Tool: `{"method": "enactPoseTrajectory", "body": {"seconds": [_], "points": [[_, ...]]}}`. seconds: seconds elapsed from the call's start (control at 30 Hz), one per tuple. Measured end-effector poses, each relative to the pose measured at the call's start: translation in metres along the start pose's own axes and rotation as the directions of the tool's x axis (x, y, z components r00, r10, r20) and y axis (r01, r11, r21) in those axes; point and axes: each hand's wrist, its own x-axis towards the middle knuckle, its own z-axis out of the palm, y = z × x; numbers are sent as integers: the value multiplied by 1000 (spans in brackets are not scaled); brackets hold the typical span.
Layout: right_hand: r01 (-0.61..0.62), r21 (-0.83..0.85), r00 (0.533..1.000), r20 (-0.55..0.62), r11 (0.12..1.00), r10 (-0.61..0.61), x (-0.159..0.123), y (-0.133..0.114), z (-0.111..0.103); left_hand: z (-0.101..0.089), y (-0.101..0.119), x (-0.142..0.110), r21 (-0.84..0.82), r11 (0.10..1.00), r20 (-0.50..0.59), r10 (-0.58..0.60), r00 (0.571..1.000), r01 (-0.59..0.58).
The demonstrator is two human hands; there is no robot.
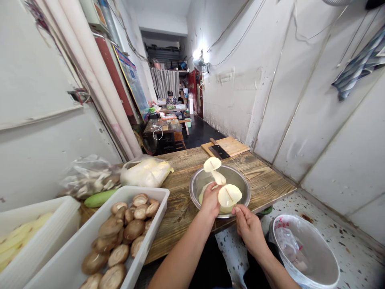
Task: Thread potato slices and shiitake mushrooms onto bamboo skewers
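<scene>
Holding pale slices on thin skewer above metal bowl (195, 176) on wooden table (177, 200). Left hand (211, 200): fingers curled around slices, nearest slice (229, 195) facing camera, pierced by skewer (229, 195). Right hand (248, 226): fingertips pinched together at skewer's lower end, just beside slice's edge. More slices inside bowl. Mushrooms (134, 229) in white tray, left of bowl. Cleaver (219, 151) partly on cutting board (235, 146), behind bowl.

A brown wooden table (177, 216) holds a round steel bowl (245, 196) by its near edge, a pale wooden board (237, 145) and thin stick (241, 169) toward the far right corner; leftward, a white plastic tray (156, 224), long green vegetable (100, 198), clear plastic bags (147, 172).
</scene>
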Motion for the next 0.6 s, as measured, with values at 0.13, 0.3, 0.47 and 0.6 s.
{"method": "enactPoseTrajectory", "body": {"seconds": [0.13, 0.3, 0.47, 0.6], "points": [[31, -45, 999, -19, 999, -32, 1, -2, 1, 3, 12, -3, -56, 998, 59, -16, 998, 19], [113, -170, 990, -66, 979, -126, 8, -8, 2, 2, 25, -13, -217, 955, 340, -122, 933, 204], [219, -404, 960, -73, 888, -270, 12, -13, 4, 4, 9, -28, 18, 995, 277, -100, 956, 99], [237, -439, 954, -66, 867, -294, 13, -13, 7, 9, -6, -40, 87, 987, 252, -153, 955, 135]]}}
